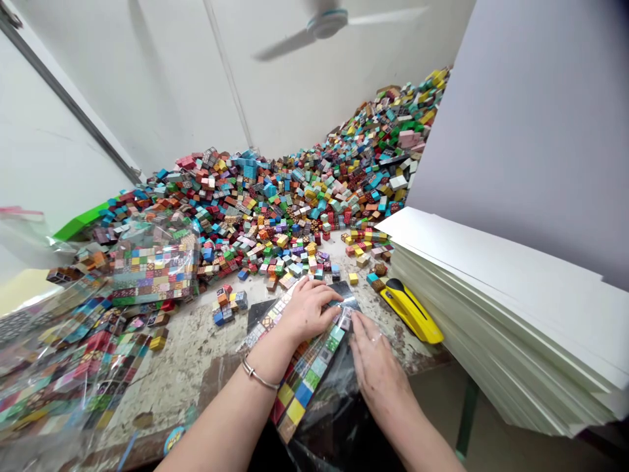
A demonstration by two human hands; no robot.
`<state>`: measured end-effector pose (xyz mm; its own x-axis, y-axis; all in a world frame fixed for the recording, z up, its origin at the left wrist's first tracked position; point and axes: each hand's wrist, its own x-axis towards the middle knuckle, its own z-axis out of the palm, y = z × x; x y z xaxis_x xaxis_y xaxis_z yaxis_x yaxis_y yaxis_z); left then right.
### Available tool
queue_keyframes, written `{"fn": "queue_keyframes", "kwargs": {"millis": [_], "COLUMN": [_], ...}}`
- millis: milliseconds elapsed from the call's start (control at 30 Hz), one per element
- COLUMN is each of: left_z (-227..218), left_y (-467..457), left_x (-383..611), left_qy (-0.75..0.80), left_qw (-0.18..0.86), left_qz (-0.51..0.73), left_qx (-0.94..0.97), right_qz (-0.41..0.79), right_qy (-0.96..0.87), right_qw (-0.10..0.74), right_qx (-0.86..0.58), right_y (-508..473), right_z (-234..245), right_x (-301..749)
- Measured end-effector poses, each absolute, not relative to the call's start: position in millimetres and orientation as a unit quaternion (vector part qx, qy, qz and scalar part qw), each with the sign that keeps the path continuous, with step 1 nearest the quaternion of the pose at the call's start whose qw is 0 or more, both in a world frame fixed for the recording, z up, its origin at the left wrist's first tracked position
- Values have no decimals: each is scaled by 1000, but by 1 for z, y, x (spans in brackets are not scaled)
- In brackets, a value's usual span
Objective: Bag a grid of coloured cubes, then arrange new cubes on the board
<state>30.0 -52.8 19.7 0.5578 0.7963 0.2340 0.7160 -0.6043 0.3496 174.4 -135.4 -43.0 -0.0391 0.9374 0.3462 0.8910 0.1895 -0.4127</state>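
Rows of small patterned cubes (313, 378) lie in a clear plastic bag (334, 406) at the table's near edge, slanting away from me. My left hand (309, 311) rests over the far part of the rows, its thumb and fingers curved round the cubes at the far end. Along the right side of that end, my right hand (376, 357) touches the plastic with its fingers stretched out and close together. A dark flat piece (258, 311) shows under the far side of the bag. The undersides of both hands are hidden.
A large heap of coloured cubes (275, 203) covers the back. A filled clear bag (154, 269) and more bagged cubes (88, 360) lie left. A yellow-and-black stapler-like tool (413, 311) lies right, beside a tall stack of white sheets (491, 262). A loose cube cluster (228, 305) lies nearby.
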Motion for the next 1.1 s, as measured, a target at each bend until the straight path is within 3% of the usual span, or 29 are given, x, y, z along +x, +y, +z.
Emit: {"fn": "queue_keyframes", "kwargs": {"millis": [267, 400, 633, 1100], "left_z": [19, 19, 19, 14], "left_y": [-53, -53, -52, -49], "left_x": [30, 31, 31, 28], "left_qy": [435, 439, 441, 413], "left_qw": [110, 114, 119, 96], "left_qz": [184, 180, 176, 173], "left_qx": [875, 873, 872, 889], "right_qz": [177, 318, 621, 619], "right_qy": [-685, -641, -436, -463], "right_qw": [354, 323, 359, 355], "right_qx": [-611, -619, -543, -525], "right_y": [-136, -135, -141, -141], "right_z": [-37, -21, 6, -11], "right_x": [181, 184, 182, 182]}}
